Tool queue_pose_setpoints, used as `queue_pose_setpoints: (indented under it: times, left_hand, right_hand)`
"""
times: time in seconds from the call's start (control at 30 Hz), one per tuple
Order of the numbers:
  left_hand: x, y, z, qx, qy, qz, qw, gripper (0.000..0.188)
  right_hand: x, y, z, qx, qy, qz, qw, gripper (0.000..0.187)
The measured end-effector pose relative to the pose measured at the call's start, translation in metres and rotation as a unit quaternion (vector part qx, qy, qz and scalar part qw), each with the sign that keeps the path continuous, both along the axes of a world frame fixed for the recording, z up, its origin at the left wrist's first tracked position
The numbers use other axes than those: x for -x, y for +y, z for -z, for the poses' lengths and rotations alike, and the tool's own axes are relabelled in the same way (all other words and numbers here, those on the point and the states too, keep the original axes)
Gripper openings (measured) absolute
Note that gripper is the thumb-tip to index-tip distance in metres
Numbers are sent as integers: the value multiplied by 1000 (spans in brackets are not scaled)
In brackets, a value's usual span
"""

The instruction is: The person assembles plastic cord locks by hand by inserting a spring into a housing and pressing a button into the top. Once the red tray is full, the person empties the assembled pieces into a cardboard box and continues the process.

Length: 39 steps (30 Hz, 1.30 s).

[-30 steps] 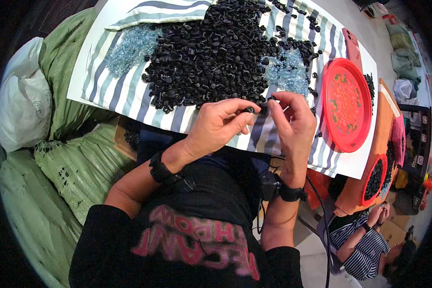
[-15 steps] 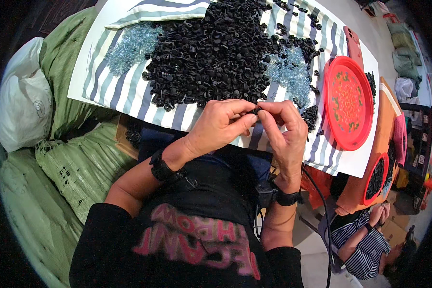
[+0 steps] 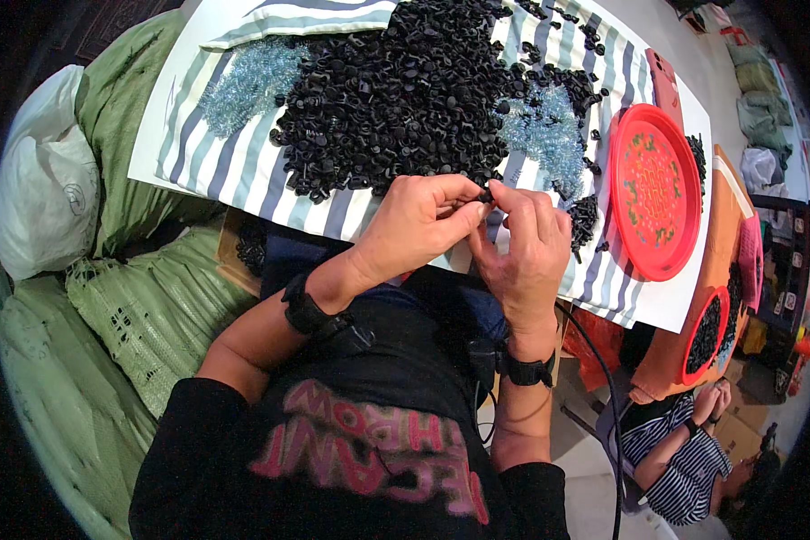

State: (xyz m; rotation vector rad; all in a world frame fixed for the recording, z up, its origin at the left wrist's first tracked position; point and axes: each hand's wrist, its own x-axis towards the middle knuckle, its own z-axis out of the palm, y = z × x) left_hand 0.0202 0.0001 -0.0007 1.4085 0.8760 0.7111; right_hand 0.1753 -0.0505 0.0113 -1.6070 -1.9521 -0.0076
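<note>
My left hand (image 3: 420, 220) pinches a small black plastic part (image 3: 485, 195) between thumb and fingertips. My right hand (image 3: 524, 236) meets it there, its fingers curled in and its fingertips closed on the same part. Both hands are held just above the near edge of the table. Beyond them spreads a large heap of small black plastic parts (image 3: 391, 99). Clear bluish springs or coils lie in one pile (image 3: 252, 87) left of the heap and another pile (image 3: 542, 135) to its right.
A striped cloth (image 3: 234, 171) covers the white table. On the right are a red plastic tray (image 3: 655, 193) and a pinkish-red phone (image 3: 663, 79). Green woven sacks (image 3: 153, 315) and a white bag (image 3: 45, 180) crowd the left. A co-worker in a striped top (image 3: 688, 477) sits at lower right.
My right hand has turned, its fingers curling further inward around the small part. The left hand has shifted slightly up and keeps its pinch.
</note>
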Motion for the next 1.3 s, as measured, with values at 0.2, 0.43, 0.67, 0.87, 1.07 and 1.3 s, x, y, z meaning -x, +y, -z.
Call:
queue_pose_setpoints:
  times: [0.2,0.43,0.67,0.87,1.07,1.3]
  left_hand:
    - [2,3,0,14,20,22,999,18]
    - [2,2,-8,-65,107,21,992,19]
    - [1,2,4,-103,90,13,990,18]
    - [-3,-3,1,-96,71,-42,992,22]
    - [1,-1,2,-126,103,-27,986,20]
    - [0,-2,1,-137,113,-27,984,19]
  right_hand:
    - [0,1,4,-51,-23,16,998,41]
    - [6,-7,16,-80,-15,48,996,41]
    - [-2,5,10,-37,16,-16,999,39]
    - [1,5,9,-36,0,-13,999,39]
    - [5,8,12,-25,56,-5,998,41]
    - [5,7,10,-34,49,-15,998,39]
